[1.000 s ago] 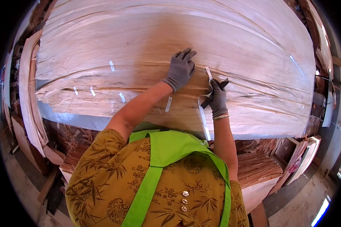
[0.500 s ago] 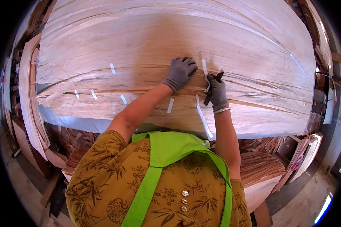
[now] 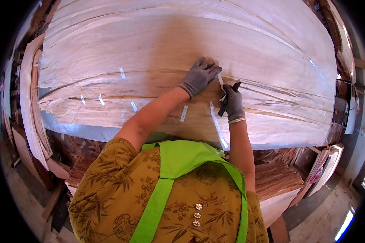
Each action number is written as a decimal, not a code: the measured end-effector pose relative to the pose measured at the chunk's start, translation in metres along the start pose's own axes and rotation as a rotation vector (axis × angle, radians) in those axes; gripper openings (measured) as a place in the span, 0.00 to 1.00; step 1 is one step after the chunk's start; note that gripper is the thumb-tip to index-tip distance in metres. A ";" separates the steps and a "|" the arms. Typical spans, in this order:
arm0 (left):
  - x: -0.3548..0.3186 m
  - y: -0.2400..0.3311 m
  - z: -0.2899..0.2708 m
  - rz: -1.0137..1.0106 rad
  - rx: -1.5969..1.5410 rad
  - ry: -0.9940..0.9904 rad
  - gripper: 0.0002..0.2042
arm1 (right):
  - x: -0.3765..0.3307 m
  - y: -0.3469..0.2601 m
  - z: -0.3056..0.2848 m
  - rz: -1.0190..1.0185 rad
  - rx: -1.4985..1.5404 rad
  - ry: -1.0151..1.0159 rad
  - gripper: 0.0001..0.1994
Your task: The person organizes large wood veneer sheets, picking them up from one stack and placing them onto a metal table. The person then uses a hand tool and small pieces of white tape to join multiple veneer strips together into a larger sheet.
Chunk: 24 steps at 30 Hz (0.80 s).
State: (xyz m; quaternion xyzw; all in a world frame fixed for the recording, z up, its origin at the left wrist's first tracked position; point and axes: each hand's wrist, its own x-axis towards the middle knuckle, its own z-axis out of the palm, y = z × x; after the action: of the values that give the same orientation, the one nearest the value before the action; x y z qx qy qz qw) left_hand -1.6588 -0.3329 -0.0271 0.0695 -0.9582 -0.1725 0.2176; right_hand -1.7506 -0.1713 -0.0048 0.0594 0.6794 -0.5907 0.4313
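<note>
A wide pale wood veneer sheet (image 3: 109,44) lies in front of me, with cracks and dark grain lines running across it. On it rests my left hand (image 3: 199,76) in a grey glove, fingers stretched out. Their tips reach the upper end of a white perforated tape strip (image 3: 220,79). My right hand (image 3: 233,104), also gloved, is closed round a dark flat tool (image 3: 222,110) that sticks out at both ends; its exact kind is unclear. The tape's middle passes beside or under the right fingers, and a longer tape tail (image 3: 217,125) trails toward my body.
Several short white tape pieces (image 3: 122,73) lie stuck across the veneer's cracks. Under its near edge a grey surface (image 3: 81,130) shows. Veneer stacks (image 3: 278,182) stand low at the right, and more sheets (image 3: 33,109) lean at the left.
My left hand has slid right and its fingers have straightened out toward the tape's upper end. The right hand has shifted slightly, still round the dark tool.
</note>
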 end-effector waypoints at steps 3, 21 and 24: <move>0.001 -0.002 0.001 -0.002 -0.051 0.023 0.19 | 0.000 0.002 -0.005 -0.035 0.035 -0.002 0.09; -0.010 0.007 -0.026 -0.257 0.030 -0.078 0.31 | -0.006 0.002 -0.004 0.000 -0.051 0.032 0.08; -0.012 0.009 -0.028 -0.220 -0.003 -0.005 0.26 | -0.008 0.002 -0.003 -0.006 -0.032 0.044 0.08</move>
State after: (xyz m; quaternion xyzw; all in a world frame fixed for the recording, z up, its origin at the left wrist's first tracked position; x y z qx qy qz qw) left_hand -1.6364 -0.3304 -0.0047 0.1734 -0.9450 -0.1971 0.1949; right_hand -1.7464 -0.1651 -0.0012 0.0636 0.6984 -0.5794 0.4154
